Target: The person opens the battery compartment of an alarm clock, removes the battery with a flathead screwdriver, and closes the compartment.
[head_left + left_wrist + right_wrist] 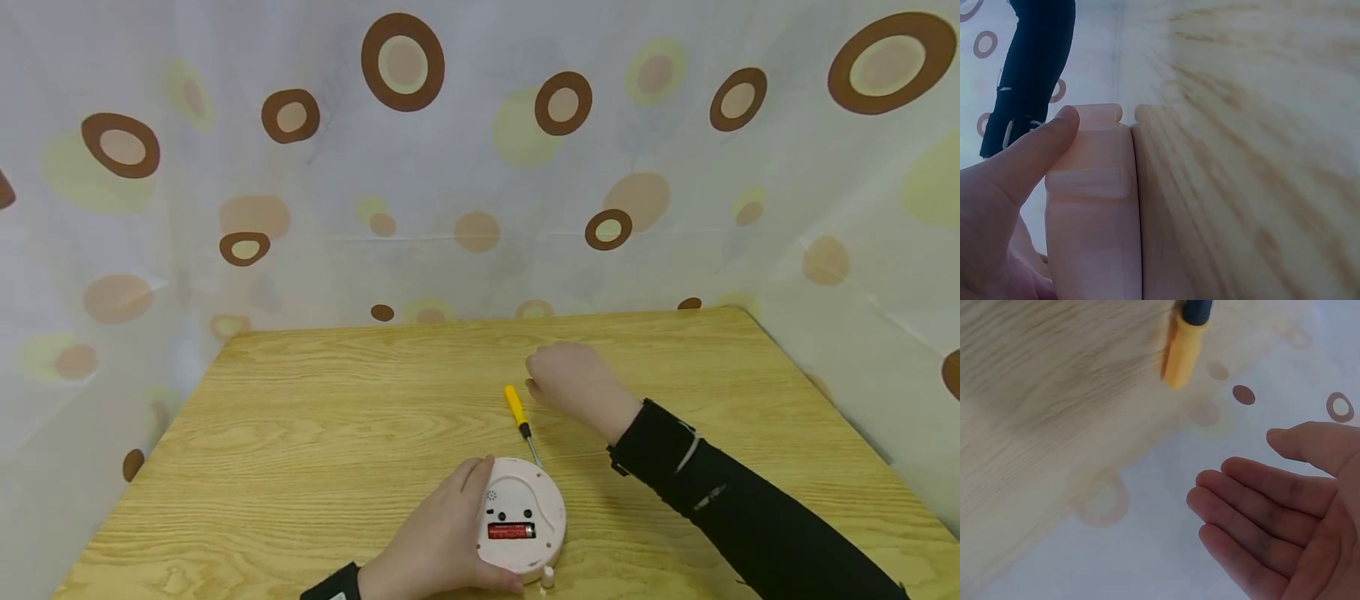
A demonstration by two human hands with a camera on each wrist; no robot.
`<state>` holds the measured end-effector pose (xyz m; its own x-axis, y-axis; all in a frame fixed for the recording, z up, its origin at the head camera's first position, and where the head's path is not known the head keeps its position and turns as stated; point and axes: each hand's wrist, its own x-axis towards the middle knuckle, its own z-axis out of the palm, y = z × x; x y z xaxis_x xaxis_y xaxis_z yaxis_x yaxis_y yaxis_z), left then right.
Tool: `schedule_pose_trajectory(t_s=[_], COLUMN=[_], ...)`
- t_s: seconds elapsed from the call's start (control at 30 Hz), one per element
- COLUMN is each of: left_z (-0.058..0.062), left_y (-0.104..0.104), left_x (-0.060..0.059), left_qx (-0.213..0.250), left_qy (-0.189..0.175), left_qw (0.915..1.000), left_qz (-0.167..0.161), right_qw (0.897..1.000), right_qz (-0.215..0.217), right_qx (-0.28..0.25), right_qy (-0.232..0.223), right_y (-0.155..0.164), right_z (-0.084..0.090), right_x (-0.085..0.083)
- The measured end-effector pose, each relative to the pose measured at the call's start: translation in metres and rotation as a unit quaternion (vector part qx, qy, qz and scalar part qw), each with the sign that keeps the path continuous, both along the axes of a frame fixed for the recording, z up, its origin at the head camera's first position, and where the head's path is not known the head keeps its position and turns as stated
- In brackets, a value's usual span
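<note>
Left hand (442, 542) grips the clock (521, 517), battery (511, 531) exposed. Right hand (570, 383) hangs relaxed and empty beside the screwdriver (519, 417) at 12 o'clock of the clock. Looks like the pickup step: next move needs fingers closed round its yellow handle.

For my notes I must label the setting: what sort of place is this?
Probably a small staged work corner: a wooden table enclosed by a circle-patterned curtain, holding only a pink device with a battery and a yellow screwdriver.

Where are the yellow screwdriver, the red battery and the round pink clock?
yellow screwdriver (515, 406), head view, on its handle.
red battery (511, 531), head view, on its middle.
round pink clock (540, 492), head view, on its back cover.
</note>
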<state>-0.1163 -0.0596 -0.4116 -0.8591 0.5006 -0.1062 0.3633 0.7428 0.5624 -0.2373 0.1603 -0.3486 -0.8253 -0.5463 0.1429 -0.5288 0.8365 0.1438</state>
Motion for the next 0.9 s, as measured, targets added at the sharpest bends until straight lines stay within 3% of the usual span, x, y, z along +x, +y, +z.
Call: schedule_pose_trajectory(t_s=[0.4, 0.63, 0.9], left_z=[-0.004, -0.006, -0.008], left_y=[-0.001, 0.001, 0.000], left_x=[0.002, 0.004, 0.003], left_qx=[-0.004, -0.010, -0.005], left_qy=[0.033, 0.015, 0.025], left_qw=[0.9994, 0.9998, 0.9997], left_qz=[-0.004, 0.007, -0.002], right_qw=[1.000, 1.000, 0.998], right_qz=[0.023, 0.012, -0.029], right_qx=[0.015, 0.011, -0.014], right_qy=[0.004, -0.006, -0.051], right_y=[-0.032, -0.037, -0.036], right_z=[-0.010, -0.025, -0.037], right_x=[-0.008, -0.012, -0.015])
